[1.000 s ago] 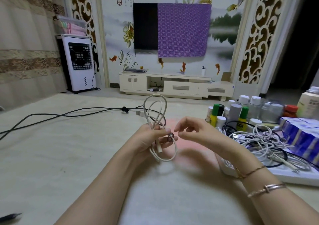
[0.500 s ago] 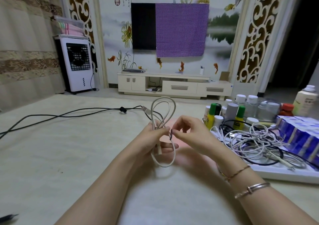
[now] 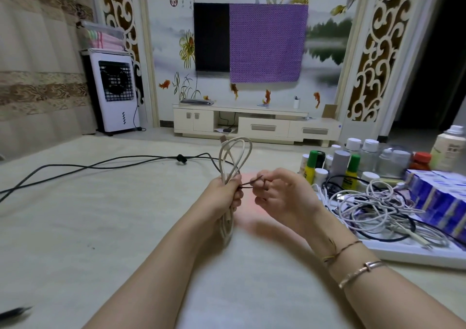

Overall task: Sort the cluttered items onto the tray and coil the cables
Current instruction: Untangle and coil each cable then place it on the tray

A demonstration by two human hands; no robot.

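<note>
My left hand (image 3: 223, 197) grips a coiled beige cable (image 3: 234, 157) held upright; its loops stick out above and below the fist, with a plug at the top. My right hand (image 3: 282, 197) pinches a thin dark tie (image 3: 249, 183) stretched from the bundle's middle toward the right. A white tray (image 3: 403, 253) lies at the right, holding a tangle of white and black cables (image 3: 378, 210), blue boxes (image 3: 441, 197) and several small bottles (image 3: 350, 167).
A long black cable (image 3: 100, 166) runs across the pale surface from the left toward my hands. A dark pen tip (image 3: 15, 312) lies at the lower left corner. A large white bottle (image 3: 448, 149) stands at the far right.
My right hand closed in on the bundle and took hold of the dark tie, pulling it taut to the right. My left hand squeezed the loops into a narrower, more upright bundle.
</note>
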